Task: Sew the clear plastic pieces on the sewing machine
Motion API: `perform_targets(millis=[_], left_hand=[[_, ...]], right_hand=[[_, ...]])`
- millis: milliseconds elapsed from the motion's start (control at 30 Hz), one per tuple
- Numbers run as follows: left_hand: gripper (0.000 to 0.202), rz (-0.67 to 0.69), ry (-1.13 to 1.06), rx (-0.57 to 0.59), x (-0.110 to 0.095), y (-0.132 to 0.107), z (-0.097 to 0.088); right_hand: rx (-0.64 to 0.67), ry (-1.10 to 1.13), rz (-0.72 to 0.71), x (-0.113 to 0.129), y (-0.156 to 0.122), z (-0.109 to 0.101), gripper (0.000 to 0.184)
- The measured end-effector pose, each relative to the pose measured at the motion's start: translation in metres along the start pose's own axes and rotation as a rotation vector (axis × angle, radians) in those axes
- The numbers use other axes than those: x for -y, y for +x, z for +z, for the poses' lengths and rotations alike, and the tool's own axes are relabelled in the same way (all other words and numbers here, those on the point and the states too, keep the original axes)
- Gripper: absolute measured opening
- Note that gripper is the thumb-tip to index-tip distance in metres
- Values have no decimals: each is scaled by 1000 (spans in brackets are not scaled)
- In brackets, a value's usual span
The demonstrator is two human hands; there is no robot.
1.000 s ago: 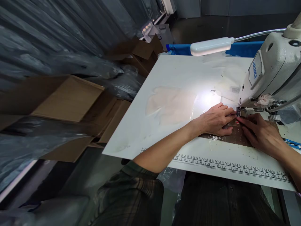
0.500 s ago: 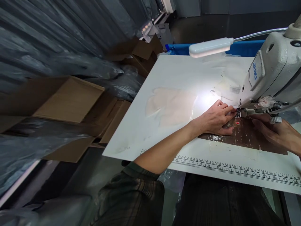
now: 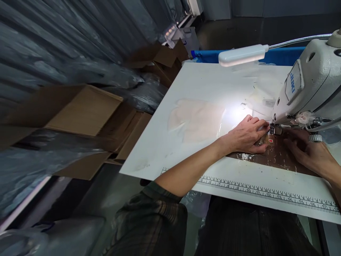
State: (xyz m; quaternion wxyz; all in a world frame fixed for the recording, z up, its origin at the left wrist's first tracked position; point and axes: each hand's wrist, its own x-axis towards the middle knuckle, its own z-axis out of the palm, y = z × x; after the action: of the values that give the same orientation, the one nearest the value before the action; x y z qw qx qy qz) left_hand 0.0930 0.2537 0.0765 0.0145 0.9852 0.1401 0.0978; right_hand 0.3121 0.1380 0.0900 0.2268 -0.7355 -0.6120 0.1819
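Observation:
My left hand [image 3: 246,136] lies flat on a brown, glossy piece of material [image 3: 277,156], with its fingertips right beside the presser foot [image 3: 274,129] of a white sewing machine [image 3: 309,89]. Its fingers are stretched out and pressed down on the piece. My right hand [image 3: 310,153] rests on the same brown piece to the right of the foot, under the machine head, fingers spread flat. A small red mark [image 3: 271,140] shows on the piece between the two hands.
A white table [image 3: 202,85] carries a printed ruler [image 3: 266,195] along its near edge. A gooseneck lamp [image 3: 243,55] lights the needle area. A pale clear sheet [image 3: 195,119] lies to the left. Cardboard boxes [image 3: 80,110] and grey plastic-wrapped bundles [image 3: 53,46] stand left of the table.
My right hand slid from beside the presser foot to the right, uncovering more of the brown piece. My left hand has stayed by the foot. The view shifted slightly.

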Motion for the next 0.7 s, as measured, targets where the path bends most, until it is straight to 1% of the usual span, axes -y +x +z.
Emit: perform_targets(millis=[100, 133, 267, 400, 500, 633, 700], left_hand=[[52, -17, -36, -6, 0, -1, 1], [52, -22, -52, -7, 0, -1, 1], [57, -71, -143, -18, -1, -2, -2], [77, -91, -254, 0, 0, 1, -3], [78, -82, -282, 38, 1, 4, -2], [69, -95, -252, 71, 1, 5, -3], [66, -92, -236, 66, 1, 5, -5]], right_hand=[[58, -52, 147, 4, 0, -6, 55], [63, -63, 160, 6, 0, -8, 53], [28, -66, 129, 8, 2, -9, 45], [60, -80, 150, 5, 1, -7, 46], [39, -107, 88, 1, 0, -4, 45], [-67, -115, -108, -7, 0, 3, 39], [-99, -130, -160, -9, -1, 5, 37]])
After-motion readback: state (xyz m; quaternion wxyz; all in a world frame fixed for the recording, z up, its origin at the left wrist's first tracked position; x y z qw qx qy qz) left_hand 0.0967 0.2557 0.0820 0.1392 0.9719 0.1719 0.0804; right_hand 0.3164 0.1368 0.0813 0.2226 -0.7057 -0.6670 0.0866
